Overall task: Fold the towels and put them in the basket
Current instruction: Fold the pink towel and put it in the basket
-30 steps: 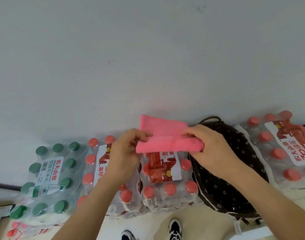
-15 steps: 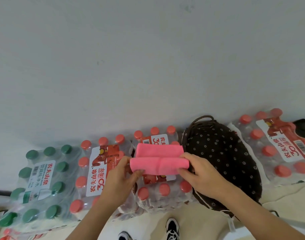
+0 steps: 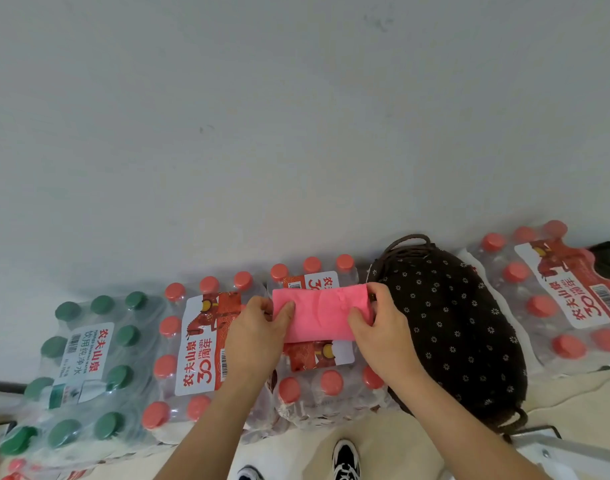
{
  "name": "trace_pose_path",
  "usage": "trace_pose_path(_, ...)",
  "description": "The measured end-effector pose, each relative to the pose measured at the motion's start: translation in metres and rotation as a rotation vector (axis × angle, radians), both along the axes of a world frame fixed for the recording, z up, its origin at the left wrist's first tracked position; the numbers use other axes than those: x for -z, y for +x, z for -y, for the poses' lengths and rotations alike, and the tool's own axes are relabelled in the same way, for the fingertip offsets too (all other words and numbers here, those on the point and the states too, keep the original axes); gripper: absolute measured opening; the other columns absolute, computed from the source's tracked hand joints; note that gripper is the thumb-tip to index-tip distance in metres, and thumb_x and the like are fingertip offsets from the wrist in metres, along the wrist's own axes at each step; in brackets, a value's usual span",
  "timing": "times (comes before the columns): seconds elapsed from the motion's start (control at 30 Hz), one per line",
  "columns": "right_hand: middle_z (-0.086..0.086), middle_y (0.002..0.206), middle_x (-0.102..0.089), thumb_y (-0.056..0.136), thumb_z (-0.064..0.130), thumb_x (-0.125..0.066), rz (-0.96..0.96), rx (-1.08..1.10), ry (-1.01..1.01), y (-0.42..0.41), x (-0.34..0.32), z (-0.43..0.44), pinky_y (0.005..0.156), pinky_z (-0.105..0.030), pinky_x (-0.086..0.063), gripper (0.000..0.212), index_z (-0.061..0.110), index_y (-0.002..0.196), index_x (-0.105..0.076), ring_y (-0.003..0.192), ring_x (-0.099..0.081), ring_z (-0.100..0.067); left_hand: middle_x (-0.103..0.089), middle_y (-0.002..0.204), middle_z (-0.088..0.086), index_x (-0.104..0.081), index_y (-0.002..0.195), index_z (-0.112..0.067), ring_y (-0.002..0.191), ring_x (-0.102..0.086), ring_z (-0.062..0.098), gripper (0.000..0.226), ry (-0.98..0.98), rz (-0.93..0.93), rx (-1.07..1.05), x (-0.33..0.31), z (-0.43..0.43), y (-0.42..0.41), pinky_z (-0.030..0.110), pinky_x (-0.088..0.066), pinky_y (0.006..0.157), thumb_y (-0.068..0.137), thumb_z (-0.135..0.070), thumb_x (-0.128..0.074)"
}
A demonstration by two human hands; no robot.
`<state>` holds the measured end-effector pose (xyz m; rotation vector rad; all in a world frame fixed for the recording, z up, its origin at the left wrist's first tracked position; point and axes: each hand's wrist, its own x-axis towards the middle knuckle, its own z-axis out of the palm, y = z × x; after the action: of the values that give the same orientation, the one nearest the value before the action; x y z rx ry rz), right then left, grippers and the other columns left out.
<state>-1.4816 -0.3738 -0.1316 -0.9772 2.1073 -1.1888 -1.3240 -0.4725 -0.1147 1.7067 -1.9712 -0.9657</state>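
A pink towel [image 3: 320, 313], folded into a flat rectangle, is held level over a pack of red-capped water bottles [image 3: 317, 379]. My left hand [image 3: 258, 336] pinches its left end, thumb on top. My right hand [image 3: 383, 332] pinches its right end the same way. Just to the right stands the basket [image 3: 469, 327], lined with dark brown fabric dotted with small white flowers, with rope handles at its far and near ends. The towel's right edge reaches the basket's left rim. What lies inside the basket cannot be made out.
Shrink-wrapped bottle packs line the wall: green-capped [image 3: 78, 368] at left, red-capped [image 3: 199, 344] beside it, another red-capped pack [image 3: 556, 296] right of the basket. A plain white wall [image 3: 296, 116] rises behind. My shoes [image 3: 345, 459] show on the pale floor below.
The raised flap has been laid down, so the towel went from a half-open fold to a flat rectangle. Both hands lowered it toward the bottle pack, and their thumbs now sit on top.
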Motion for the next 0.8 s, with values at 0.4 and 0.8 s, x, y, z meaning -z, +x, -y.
trace_pose_path(0.4, 0.004, 0.115, -0.040, 0.094, 0.033, -0.042, -0.266, -0.125, 0.293, -0.006, -0.001, 0.010, 0.074, -0.036, -0.054, 0.042, 0.033, 0.136, -0.045, 0.085, -0.054, -0.011, -0.057, 0.131, 0.000, -0.051, 0.133, -0.027, 0.119, -0.053, 0.026, 0.046, -0.454, 0.342, 0.717, 0.012, 0.017, -0.001, 0.046, -0.047, 0.094, 0.091, -0.030, -0.032)
trace_pose_path(0.8, 0.009, 0.101, -0.060, 0.085, 0.048, -0.064, 0.069, -0.298, 0.324, -0.027, -0.010, 0.012, 0.077, -0.031, -0.052, 0.036, 0.025, 0.112, -0.056, 0.090, -0.059, -0.008, -0.058, 0.102, 0.001, -0.058, 0.122, -0.017, 0.093, -0.050, 0.019, 0.051, -0.221, 0.157, 0.391, 0.014, 0.003, 0.005, 0.032, -0.041, 0.083, 0.088, -0.053, -0.047)
